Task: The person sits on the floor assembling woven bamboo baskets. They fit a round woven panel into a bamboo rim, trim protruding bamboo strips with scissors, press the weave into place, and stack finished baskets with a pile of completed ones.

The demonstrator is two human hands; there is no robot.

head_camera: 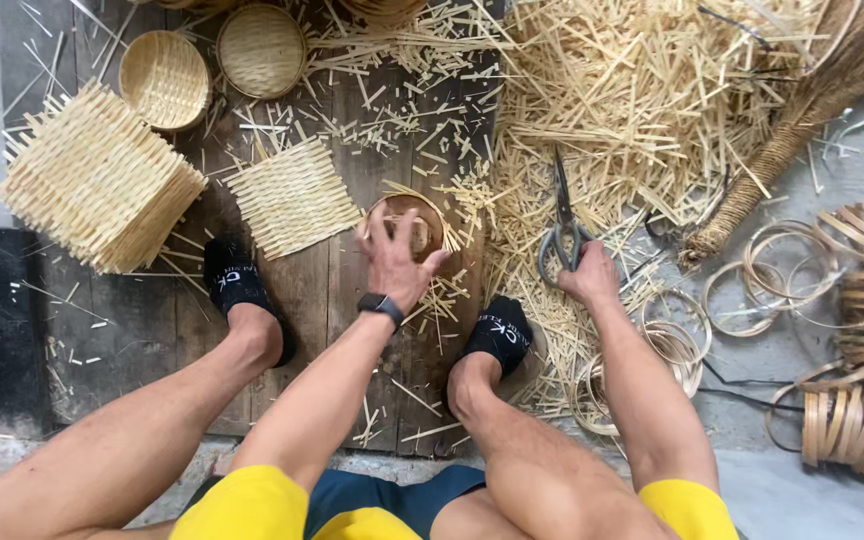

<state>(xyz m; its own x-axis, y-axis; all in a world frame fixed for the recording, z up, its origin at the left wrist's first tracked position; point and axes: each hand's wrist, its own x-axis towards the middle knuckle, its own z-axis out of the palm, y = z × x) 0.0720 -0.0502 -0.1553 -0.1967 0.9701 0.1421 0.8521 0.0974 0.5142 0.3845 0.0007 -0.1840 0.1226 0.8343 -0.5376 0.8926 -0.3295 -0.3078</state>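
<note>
My left hand (395, 262) rests on a small round basket (407, 222) of brown and pale woven strips, fingers spread and curled over its rim, gripping it. It sits near the middle of the dark, worn wooden board (317, 290) I work on, just beyond my knees. My right hand (589, 275) is closed around the loop handles of grey metal scissors (562, 225), whose blades point away from me over the litter past the board's right edge.

Just left of the basket lies a flat square mat (292, 196) of pale woven splints with ragged ends. A thick stack of the same mats (97, 178) sits at the board's left edge, and two finished round baskets (210, 62), tightly woven and shallow, lie at the far left corner. A deep heap of straw-coloured offcuts (642, 110) spreads from the board's right edge. A coarse bundled broom (802, 120) lies across it, and thin bent hoops (852, 300) pile further right on the grey floor.

My feet in black socks (237, 285) flank the basket. Bare plank shows between them.
</note>
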